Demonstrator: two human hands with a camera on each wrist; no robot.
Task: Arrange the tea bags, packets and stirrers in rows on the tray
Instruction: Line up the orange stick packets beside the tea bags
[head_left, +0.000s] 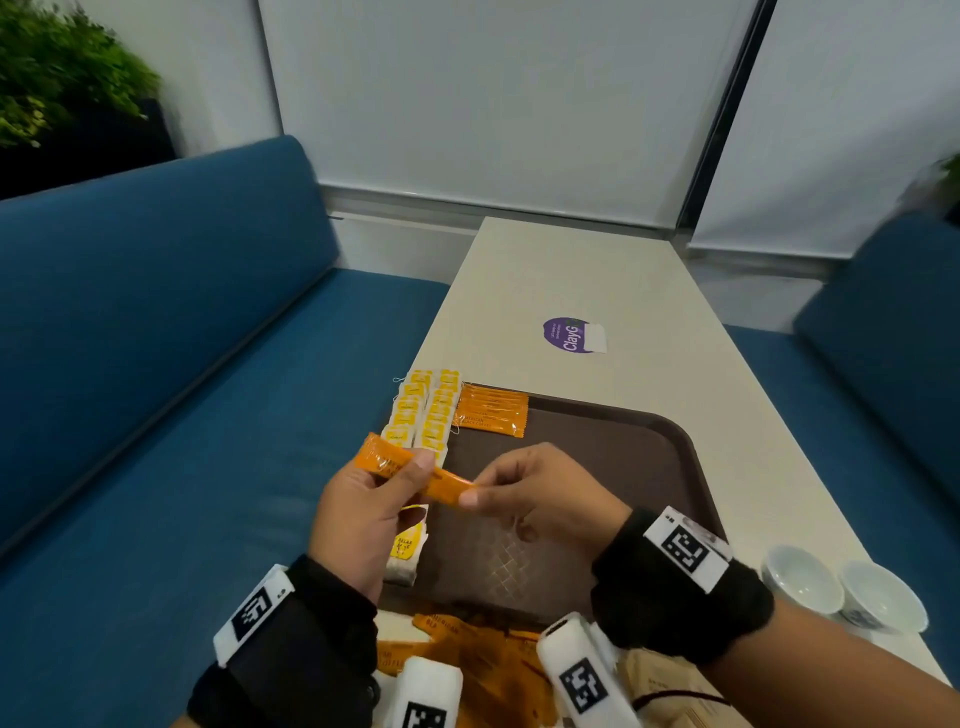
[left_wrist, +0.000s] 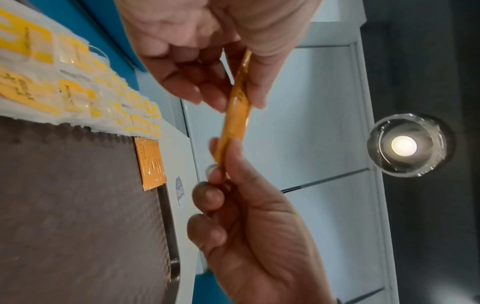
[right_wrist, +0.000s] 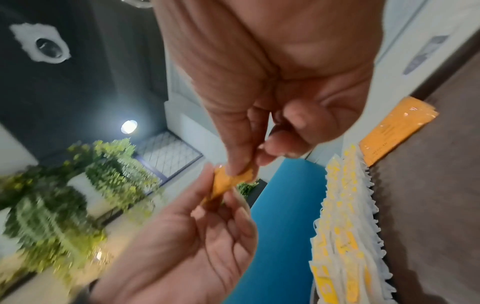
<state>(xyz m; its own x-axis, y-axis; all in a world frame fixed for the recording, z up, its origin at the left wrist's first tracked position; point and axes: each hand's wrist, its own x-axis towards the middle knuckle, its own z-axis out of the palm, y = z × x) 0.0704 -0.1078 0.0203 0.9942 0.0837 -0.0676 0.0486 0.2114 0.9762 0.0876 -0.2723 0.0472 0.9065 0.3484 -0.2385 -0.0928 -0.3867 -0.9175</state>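
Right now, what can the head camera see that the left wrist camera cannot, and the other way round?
Only the head view shows the two small white bowls by the right wrist and the loose heap of orange packets near the body. Only the left wrist view shows the round glowing ceiling lamp. Both show the left hand and right hand pinching one long orange packet over the brown plastic tray, beside rows of yellow-tagged tea bags.

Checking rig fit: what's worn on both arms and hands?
Both hands bare: left hand, right hand. Each wrist carries a black strap with a white tag printed with a black square-code marker. Beneath each wrist sits a white camera block, also marker-tagged. No sleeves visible.
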